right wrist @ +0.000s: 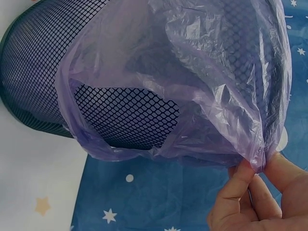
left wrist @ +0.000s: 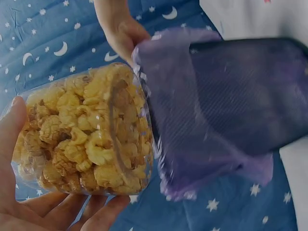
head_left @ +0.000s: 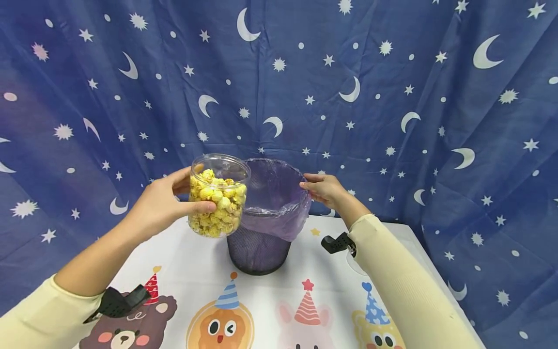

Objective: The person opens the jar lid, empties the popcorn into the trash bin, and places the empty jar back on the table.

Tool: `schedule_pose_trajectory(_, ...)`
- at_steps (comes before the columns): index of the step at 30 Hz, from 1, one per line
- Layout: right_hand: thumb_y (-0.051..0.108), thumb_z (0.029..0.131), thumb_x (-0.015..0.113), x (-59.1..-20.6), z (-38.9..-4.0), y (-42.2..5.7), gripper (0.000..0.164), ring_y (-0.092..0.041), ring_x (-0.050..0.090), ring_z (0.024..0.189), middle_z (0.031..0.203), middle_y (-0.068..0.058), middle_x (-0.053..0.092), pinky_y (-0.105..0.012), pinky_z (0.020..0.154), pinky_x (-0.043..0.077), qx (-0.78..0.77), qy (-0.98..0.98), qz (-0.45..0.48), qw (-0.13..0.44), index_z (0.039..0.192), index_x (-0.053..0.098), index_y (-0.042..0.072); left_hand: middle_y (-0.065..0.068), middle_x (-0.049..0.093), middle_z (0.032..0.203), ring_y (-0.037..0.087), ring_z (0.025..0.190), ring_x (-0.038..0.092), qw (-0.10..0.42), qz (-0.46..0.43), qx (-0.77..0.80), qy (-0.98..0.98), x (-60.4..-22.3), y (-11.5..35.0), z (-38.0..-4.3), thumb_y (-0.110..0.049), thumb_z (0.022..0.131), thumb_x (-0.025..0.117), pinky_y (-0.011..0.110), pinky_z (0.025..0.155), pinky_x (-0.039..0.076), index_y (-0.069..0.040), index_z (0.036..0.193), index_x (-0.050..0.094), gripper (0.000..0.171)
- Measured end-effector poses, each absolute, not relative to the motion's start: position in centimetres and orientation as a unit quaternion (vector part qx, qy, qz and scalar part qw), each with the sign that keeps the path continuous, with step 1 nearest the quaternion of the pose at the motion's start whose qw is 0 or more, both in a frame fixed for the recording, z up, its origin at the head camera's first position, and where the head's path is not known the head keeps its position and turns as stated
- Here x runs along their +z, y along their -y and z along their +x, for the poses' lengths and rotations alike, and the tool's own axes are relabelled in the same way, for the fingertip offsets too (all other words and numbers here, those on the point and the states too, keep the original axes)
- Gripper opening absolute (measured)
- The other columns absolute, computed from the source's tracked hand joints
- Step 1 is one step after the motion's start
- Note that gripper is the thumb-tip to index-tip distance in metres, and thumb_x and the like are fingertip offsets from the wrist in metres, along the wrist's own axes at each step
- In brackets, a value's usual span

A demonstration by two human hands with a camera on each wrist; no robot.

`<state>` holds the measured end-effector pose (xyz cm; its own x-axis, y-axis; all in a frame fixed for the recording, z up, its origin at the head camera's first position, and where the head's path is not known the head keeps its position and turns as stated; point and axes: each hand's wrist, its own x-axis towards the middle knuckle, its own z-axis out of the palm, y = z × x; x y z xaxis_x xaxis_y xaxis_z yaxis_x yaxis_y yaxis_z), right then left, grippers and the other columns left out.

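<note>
My left hand [head_left: 163,206] grips a clear plastic jar [head_left: 222,162] of yellow popcorn [head_left: 218,203], thumb on the near side and fingers behind. The jar is lidless, nearly upright, and held above the table at the left of the bin's mouth. A dark mesh wastebasket [head_left: 259,252] stands on the table, lined with a thin purple trash bag [head_left: 292,215] folded over its rim. At the right side of that rim my right hand [head_left: 324,189] pinches the bag's edge between thumb and fingers; the right wrist view shows the plastic [right wrist: 255,149] gathered there.
A white tablecloth [head_left: 174,261] printed with party-hat animals covers the table. Behind it hangs a blue curtain [head_left: 305,72] with moons and stars. Black wrist mounts [head_left: 337,243] stick out from both pale sleeves [head_left: 392,271].
</note>
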<state>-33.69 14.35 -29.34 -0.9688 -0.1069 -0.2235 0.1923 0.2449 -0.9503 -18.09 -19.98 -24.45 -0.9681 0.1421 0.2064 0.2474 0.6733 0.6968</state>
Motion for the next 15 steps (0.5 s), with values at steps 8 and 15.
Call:
schedule_pose_trajectory(8,0.011,0.096,0.064,-29.2,-33.6,-14.3,0.054,-0.024,0.049,0.132,0.147,-0.011,0.050,-0.036,0.111,0.044,-0.616,-0.776,0.026,0.128,0.147,0.047,0.011,0.020,0.055,0.140,0.036,0.131,0.050,0.099,-0.096,-0.344,0.929,-22.5,21.1,-20.1,-0.058,0.076,0.078,0.061,0.101,0.046,-0.014,0.157,0.026,0.105)
schedule_pose_trajectory(15,0.010,0.096,0.063,-29.3,-33.7,-14.5,0.054,-0.026,0.046,0.136,0.150,-0.012,0.046,-0.038,0.114,0.042,-0.621,-0.772,0.019,0.135,0.148,0.045,0.009,0.016,0.066,0.124,0.033,0.119,0.060,0.142,-0.115,-0.323,0.929,-22.0,21.0,-22.6,-0.055,0.072,0.083,0.051,0.087,0.053,-0.016,0.146,0.045,0.092)
